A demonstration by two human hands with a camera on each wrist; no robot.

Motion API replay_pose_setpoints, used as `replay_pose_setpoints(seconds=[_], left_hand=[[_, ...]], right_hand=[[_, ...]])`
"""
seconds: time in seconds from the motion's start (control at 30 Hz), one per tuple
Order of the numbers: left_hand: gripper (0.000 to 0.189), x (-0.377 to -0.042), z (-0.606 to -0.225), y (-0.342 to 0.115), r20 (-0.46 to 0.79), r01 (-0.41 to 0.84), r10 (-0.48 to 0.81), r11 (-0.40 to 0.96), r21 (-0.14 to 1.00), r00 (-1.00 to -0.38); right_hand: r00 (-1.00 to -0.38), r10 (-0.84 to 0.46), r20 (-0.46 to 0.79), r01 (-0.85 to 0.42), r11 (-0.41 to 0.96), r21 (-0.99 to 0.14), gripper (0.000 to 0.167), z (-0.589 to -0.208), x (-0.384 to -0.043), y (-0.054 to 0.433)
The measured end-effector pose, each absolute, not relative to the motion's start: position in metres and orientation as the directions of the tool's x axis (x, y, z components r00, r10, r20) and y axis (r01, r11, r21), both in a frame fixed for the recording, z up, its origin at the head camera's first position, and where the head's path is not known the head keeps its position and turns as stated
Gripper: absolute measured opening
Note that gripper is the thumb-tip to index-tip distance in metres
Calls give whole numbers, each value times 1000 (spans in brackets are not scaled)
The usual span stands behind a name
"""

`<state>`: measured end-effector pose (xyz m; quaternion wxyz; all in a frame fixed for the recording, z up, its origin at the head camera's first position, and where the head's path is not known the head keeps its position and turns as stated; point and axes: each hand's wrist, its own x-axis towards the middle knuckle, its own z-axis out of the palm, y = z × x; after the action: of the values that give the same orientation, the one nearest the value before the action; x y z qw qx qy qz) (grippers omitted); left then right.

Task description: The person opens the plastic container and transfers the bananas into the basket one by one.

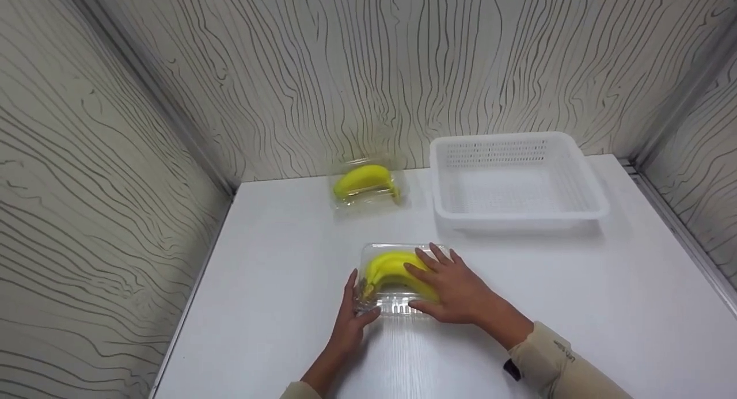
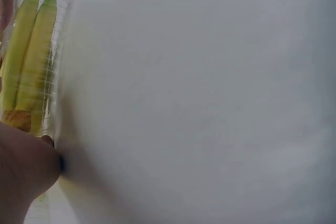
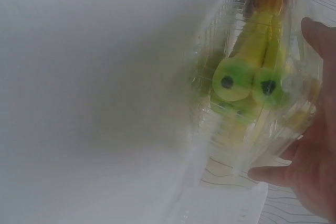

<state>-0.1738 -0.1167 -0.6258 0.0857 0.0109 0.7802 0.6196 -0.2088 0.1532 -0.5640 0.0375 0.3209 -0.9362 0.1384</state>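
Observation:
A clear plastic box [image 1: 397, 308] stands on the white table with yellow bananas [image 1: 391, 265] inside. In the left wrist view two bananas [image 2: 32, 51] show through its ribbed side, and their blossom ends [image 3: 233, 81] face the right wrist camera. My left hand [image 1: 347, 324] holds the box's left end, fingers along the side and thumb at the front corner. Spread over the top and right end, my right hand [image 1: 458, 287] rests on the box with fairly straight fingers. Part of the bananas is hidden under it.
Behind, near the wall, another clear plastic box [image 1: 368, 203] holds a yellow banana [image 1: 363, 179]. A white perforated basket [image 1: 521, 216] stands at the back right. Wood-grain panels [image 1: 357, 71] enclose the white table [image 1: 259, 284] at the back and sides.

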Motion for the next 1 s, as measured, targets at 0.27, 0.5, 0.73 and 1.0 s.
replay_pose_setpoints(seconds=[0.27,0.5,0.73,1.0], left_hand=[[96,-174,-625,-116,-123,-92,127,224,970,-984],[96,-175,-624,-116,-122,-88,126,245,966,-984],[97,-174,-623,-117,-132,-99,130,231,968,-983],[95,-174,-624,-118,-139,-104,149,218,970,-979]], right_hand=[[-794,-592,137,-606,752,-259,72,-561,-211,153],[-795,-594,123,-602,749,-277,71,-558,-212,155],[-794,-597,116,-603,746,-284,69,-557,-211,154],[-789,-600,130,-610,743,-276,66,-558,-213,153]])
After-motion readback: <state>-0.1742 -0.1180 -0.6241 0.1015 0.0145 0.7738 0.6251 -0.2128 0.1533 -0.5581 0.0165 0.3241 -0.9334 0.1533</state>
